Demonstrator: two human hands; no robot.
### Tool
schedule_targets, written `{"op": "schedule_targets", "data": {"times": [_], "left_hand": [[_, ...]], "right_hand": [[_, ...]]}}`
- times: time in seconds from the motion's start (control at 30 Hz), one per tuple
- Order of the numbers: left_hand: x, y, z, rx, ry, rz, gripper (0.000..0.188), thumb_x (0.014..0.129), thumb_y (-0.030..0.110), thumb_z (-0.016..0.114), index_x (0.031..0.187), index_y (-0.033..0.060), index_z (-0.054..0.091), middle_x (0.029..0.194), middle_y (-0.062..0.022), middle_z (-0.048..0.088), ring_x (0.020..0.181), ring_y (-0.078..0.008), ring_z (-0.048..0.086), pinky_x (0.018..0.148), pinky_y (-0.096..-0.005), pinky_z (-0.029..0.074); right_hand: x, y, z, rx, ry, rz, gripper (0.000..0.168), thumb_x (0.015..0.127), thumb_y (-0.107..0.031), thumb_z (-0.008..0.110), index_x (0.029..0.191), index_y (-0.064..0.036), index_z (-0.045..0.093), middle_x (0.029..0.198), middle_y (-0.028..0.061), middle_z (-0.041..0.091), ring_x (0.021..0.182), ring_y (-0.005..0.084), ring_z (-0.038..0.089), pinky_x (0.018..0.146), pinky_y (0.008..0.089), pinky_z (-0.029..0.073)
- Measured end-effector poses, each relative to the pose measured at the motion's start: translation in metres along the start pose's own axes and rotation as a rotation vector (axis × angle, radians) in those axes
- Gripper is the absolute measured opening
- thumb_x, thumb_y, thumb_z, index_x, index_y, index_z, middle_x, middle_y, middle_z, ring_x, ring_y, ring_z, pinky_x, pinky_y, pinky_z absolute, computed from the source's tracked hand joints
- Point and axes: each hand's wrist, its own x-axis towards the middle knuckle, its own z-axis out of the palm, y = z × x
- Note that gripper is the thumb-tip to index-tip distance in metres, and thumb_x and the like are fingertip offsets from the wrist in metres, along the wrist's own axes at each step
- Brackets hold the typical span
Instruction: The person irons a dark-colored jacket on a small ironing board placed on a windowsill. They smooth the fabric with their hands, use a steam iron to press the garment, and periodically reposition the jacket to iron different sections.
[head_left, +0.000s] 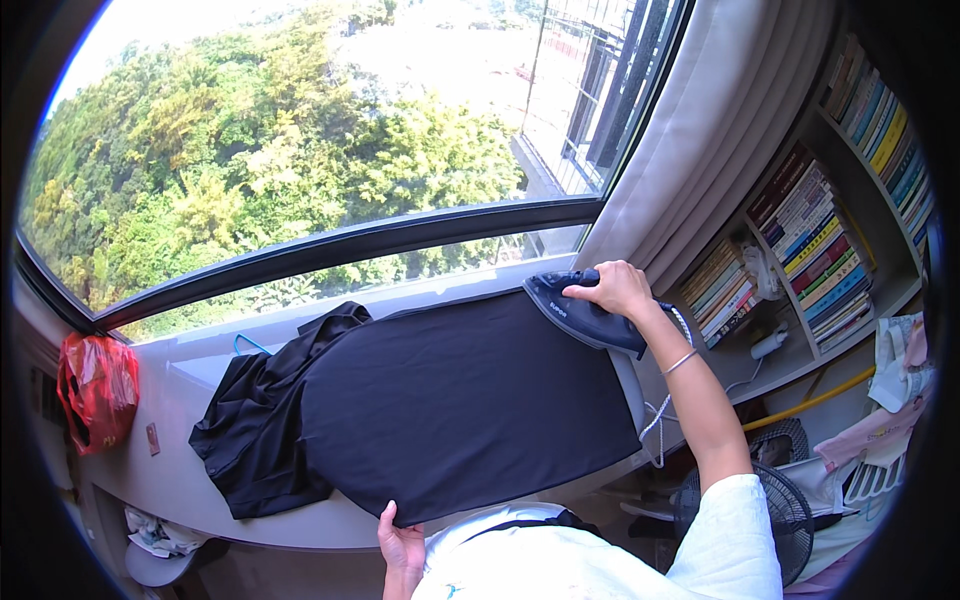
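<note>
A black garment (465, 397) lies spread over a padded board, its left part bunched in folds on the pale window ledge (180, 487). My right hand (616, 289) grips the handle of a dark blue Supor clothes iron (577, 315), which rests on the garment's upper right corner. The iron's braided cord (679, 319) runs down past the board's right end. At the garment's lower edge, my left hand (403, 544) has its thumb at the cloth; whether the fingers pinch it cannot be told. A blue hanger (251, 345) pokes out behind the bunched part.
A red plastic bag (97, 394) stands at the ledge's far left. The window frame (360, 244) runs behind the board. To the right are a curtain (697, 135), shelves of books (817, 255), a black fan (780, 517) and hanging clothes (892, 367).
</note>
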Motion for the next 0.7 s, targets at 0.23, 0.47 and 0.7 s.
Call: {"op": "schedule_targets", "data": {"times": [0.23, 0.47, 0.7], "left_hand": [[0.005, 0.0, -0.005, 0.009, -0.002, -0.011, 0.036, 0.086, 0.016, 0.068, 0.119, 0.005, 0.059, 0.113, -0.0082, 0.069, 0.1, -0.0194, 0.067, 0.087, -0.0329, 0.057], [0.004, 0.0, -0.002, 0.013, 0.013, -0.016, 0.035, 0.086, 0.017, 0.069, 0.118, 0.0053, 0.06, 0.112, -0.0073, 0.069, 0.1, -0.0196, 0.067, 0.087, -0.0328, 0.057], [0.005, 0.0, -0.004, 0.023, -0.002, -0.014, 0.035, 0.086, 0.017, 0.069, 0.118, 0.0053, 0.06, 0.112, -0.0078, 0.069, 0.099, -0.0193, 0.068, 0.085, -0.0326, 0.058]], "right_hand": [[0.006, 0.013, -0.007, 0.042, -0.026, 0.125, 0.083, 0.069, -0.079, 0.064, 0.095, 0.0, 0.073, 0.103, 0.0191, 0.071, 0.1, 0.0332, 0.068, 0.088, 0.0431, 0.053], [-0.003, 0.018, -0.003, 0.043, -0.055, 0.049, 0.084, 0.068, -0.079, 0.065, 0.093, 0.0, 0.073, 0.099, 0.0203, 0.071, 0.099, 0.0341, 0.068, 0.088, 0.0438, 0.053], [0.002, 0.026, -0.005, 0.086, -0.028, 0.206, 0.082, 0.069, -0.076, 0.066, 0.096, 0.002, 0.073, 0.1, 0.0218, 0.071, 0.098, 0.0341, 0.068, 0.087, 0.0443, 0.053]]}}
